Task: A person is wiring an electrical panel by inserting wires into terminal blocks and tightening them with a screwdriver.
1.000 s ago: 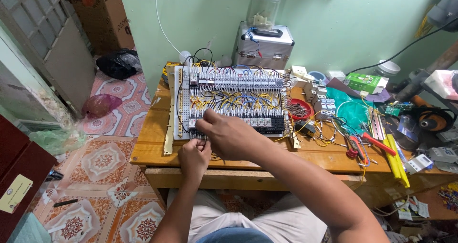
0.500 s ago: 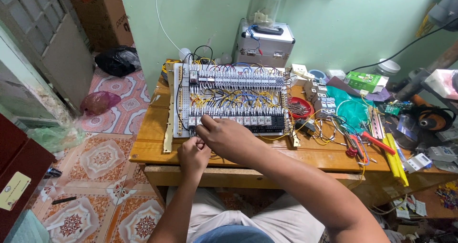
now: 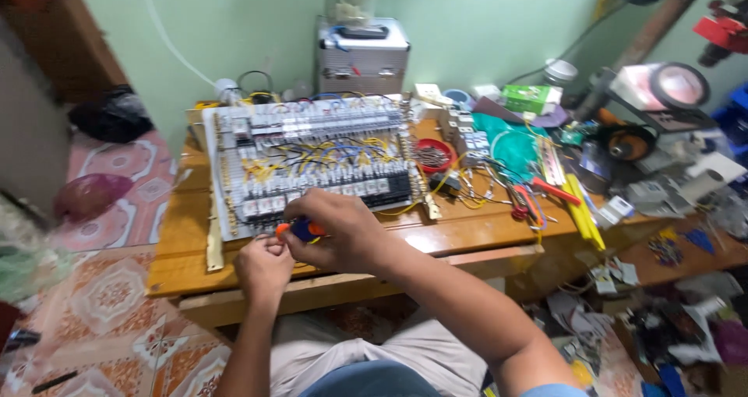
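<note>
The small orange-and-blue-handled screwdriver sits in the right hand, fingers wrapped tight around it, at the near edge of the white wiring panel crowded with relay blocks and yellow and blue wires, which lies flat on the wooden counter. The left hand is bunched narrow just beside the tool, fingertips pinched together; whether it holds a wire end or a small part I cannot tell. The risk, as I judge it, lies in how close the two hands work: a slip of the tip could jab the left fingers or nick a neighbouring wire. The loose tangle of wires and the red pliers to the right could snag a forearm.
</note>
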